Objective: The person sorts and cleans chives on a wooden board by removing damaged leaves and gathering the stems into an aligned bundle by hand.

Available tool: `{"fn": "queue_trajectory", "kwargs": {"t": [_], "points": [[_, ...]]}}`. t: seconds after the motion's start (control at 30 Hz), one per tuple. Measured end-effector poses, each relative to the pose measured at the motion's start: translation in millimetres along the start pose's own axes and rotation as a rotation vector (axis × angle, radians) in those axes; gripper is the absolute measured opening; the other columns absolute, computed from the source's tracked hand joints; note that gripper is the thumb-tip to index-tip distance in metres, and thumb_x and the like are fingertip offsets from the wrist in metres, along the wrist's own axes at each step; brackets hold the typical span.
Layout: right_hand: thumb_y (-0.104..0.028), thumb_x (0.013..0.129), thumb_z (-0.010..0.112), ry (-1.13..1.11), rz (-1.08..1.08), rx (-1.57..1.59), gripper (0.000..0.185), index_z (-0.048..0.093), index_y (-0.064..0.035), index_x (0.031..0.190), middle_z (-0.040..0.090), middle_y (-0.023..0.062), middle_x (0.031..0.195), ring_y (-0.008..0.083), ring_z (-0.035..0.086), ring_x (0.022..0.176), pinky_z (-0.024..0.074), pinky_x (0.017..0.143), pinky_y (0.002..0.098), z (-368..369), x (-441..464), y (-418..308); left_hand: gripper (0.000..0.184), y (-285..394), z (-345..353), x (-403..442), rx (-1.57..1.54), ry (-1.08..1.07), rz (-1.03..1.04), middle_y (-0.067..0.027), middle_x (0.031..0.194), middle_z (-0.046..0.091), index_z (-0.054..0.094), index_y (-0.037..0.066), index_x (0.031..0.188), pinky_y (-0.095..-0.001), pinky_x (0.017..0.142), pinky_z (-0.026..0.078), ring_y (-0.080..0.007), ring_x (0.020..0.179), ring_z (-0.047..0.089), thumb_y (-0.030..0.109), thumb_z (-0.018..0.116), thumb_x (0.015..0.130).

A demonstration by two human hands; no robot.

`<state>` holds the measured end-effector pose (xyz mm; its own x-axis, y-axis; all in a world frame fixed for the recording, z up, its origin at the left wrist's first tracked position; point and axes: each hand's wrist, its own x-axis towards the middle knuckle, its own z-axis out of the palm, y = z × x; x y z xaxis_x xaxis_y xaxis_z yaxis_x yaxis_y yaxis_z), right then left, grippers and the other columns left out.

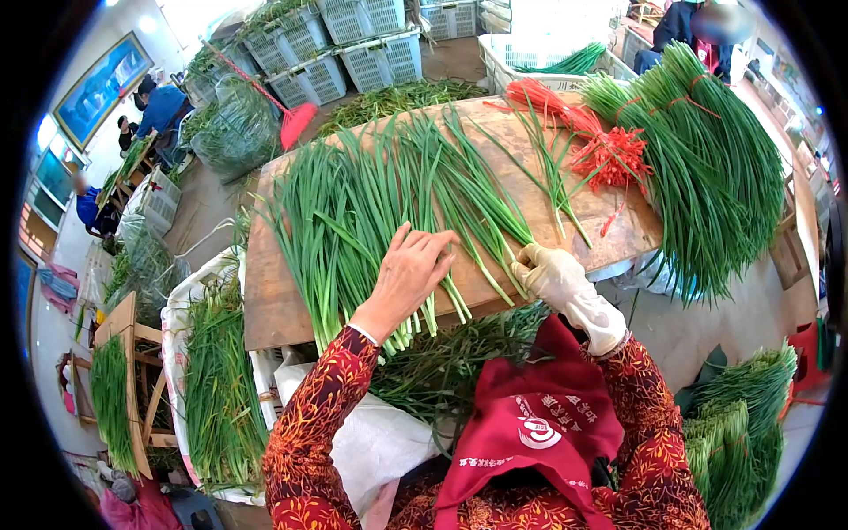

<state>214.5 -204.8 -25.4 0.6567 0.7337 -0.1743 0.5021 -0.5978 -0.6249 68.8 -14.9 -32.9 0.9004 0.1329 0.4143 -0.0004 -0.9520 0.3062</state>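
Note:
A spread of garlic chives (344, 212) lies across the wooden board (283, 322), white stem ends toward me. My left hand (411, 272) is bare, fingers apart and slightly bent, over the stems at the right part of the spread. My right hand (561, 283), in a pale glove, has its fingers closed on the stem ends of a small bunch of garlic chives (495, 199). A few loose stalks (552, 177) lie to the right of that bunch. Red plastic ties (614, 155) sit farther right on the board.
Large tied chive bundles (707, 168) are piled at the board's right end. More bundles (742, 433) stand lower right. A white-lined basket of greens (216, 389) is at left. Stacked crates (380, 62) and a red broom (298, 124) are behind. Other people (163, 110) sit far left.

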Motion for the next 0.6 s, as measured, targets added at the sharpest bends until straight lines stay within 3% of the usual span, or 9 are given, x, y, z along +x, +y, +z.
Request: {"fn": "queue_trajectory", "kwargs": {"t": [0.17,0.27,0.3,0.43,0.53,0.6], "points": [[-0.032,0.089,0.055,-0.016,-0.056,0.018,0.030,0.063,-0.0030,0.095,0.063,0.0126,0.063,0.0257,0.065,0.064,0.0478,0.061,0.0362,1,-3,1,0.025,3,22,34,0.099,0.090,-0.049,-0.0055,0.086,0.057,0.060,0.009,0.105,-0.0388,0.090,0.040,-0.0242,0.092,0.055,0.025,0.061,0.086],[-0.033,0.089,0.056,-0.032,-0.070,0.011,0.031,0.063,-0.0032,0.095,0.063,0.0128,0.063,0.0262,0.064,0.063,0.0477,0.061,0.0366,2,-2,3,0.026,0,41,43,0.132,0.061,-0.124,-0.0053,0.085,0.057,0.063,0.009,0.102,-0.0383,0.087,0.040,-0.0245,0.092,0.053,0.029,0.062,0.085],[-0.038,0.087,0.056,-0.055,-0.033,0.036,0.034,0.062,-0.0053,0.090,0.064,0.0186,0.076,0.0363,0.063,0.080,0.0478,0.070,0.0425,2,-2,3,0.027,2,43,46,0.096,0.068,-0.145,-0.0054,0.083,0.056,0.066,0.008,0.097,-0.0379,0.087,0.038,-0.0247,0.092,0.053,0.031,0.062,0.084],[-0.036,0.087,0.056,-0.038,-0.089,0.035,0.031,0.061,-0.0050,0.093,0.063,0.0195,0.076,0.0372,0.062,0.082,0.0475,0.071,0.0434,2,0,9,0.021,-1,46,53,0.045,0.029,-0.158,-0.0052,0.082,0.058,0.067,0.009,0.091,-0.0390,0.090,0.035,-0.0236,0.089,0.054,0.028,0.061,0.086],[-0.032,0.089,0.057,-0.063,-0.080,0.090,0.031,0.063,-0.0031,0.097,0.063,0.0137,0.065,0.0266,0.064,0.065,0.0473,0.061,0.0367,-1,-2,9,0.018,-2,44,54,0.049,0.045,-0.163,-0.0048,0.081,0.060,0.066,0.010,0.089,-0.0399,0.090,0.035,-0.0231,0.087,0.055,0.026,0.060,0.087],[-0.032,0.090,0.057,-0.053,-0.076,0.052,0.031,0.063,-0.0028,0.097,0.063,0.0136,0.066,0.0256,0.064,0.065,0.0471,0.062,0.0359,-4,-4,10,0.017,-6,44,54,0.076,0.093,-0.151,-0.0048,0.083,0.061,0.066,0.009,0.087,-0.0413,0.090,0.036,-0.0235,0.086,0.057,0.026,0.060,0.088]]}}
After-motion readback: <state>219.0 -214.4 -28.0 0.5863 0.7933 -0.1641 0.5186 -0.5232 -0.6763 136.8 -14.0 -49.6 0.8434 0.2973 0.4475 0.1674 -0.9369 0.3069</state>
